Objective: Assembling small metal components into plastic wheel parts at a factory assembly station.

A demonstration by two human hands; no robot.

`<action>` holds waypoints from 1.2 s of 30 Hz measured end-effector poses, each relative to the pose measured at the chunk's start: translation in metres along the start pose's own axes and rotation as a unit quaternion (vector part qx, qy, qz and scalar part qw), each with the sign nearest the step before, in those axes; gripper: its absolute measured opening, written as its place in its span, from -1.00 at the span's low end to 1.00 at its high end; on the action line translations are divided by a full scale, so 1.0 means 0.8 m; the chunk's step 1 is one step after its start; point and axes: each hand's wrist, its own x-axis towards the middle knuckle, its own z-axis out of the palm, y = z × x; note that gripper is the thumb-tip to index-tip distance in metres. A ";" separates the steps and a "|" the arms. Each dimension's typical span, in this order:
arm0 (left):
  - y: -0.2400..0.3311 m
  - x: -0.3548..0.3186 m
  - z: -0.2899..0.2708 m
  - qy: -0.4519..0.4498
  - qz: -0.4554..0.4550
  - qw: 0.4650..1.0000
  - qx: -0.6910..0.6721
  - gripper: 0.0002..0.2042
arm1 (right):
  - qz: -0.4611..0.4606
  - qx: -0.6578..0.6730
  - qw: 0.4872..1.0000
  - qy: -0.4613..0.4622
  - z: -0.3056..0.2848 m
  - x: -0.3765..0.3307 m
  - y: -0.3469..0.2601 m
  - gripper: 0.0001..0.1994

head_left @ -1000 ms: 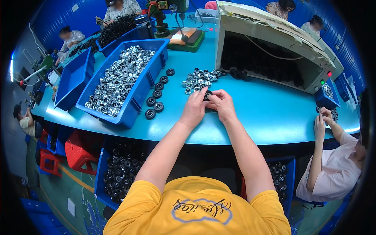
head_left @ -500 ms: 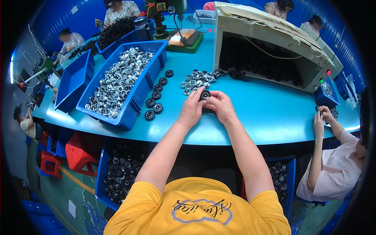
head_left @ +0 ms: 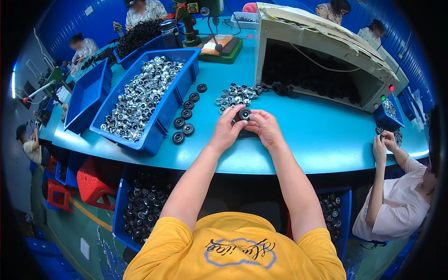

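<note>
- My left fingers (head_left: 233, 112) and right fingers (head_left: 258, 116) are gripping a round, black, silver-centred wheel (head_left: 244, 114).
- Its round face and axis are pointing up toward me.

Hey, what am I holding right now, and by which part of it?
A small black wheel, held by its outer edge between the fingers of your left hand and right hand.

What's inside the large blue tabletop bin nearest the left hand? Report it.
The large blue bin holds heaped small silver parts, many with dark centres. Only the top layer shows; it hides the bin's floor and anything lower down.
</note>
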 end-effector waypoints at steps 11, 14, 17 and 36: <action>-0.006 0.002 -0.006 -0.010 -0.063 0.985 -0.158 -0.58 | -0.033 -0.087 0.995 0.026 0.008 -0.003 -0.001 -0.76; -0.010 0.005 -0.006 -0.007 -0.070 0.963 -0.261 -0.57 | -0.078 -0.063 0.994 0.054 0.009 -0.004 -0.003 -0.77; -0.004 0.007 -0.011 -0.027 -0.118 0.940 -0.320 -0.52 | -0.126 -0.082 0.987 0.060 0.002 -0.001 -0.001 -0.78; -0.019 0.005 -0.007 0.015 -0.149 0.949 -0.276 -0.63 | -0.107 -0.176 0.979 -0.002 0.011 0.002 0.011 -0.68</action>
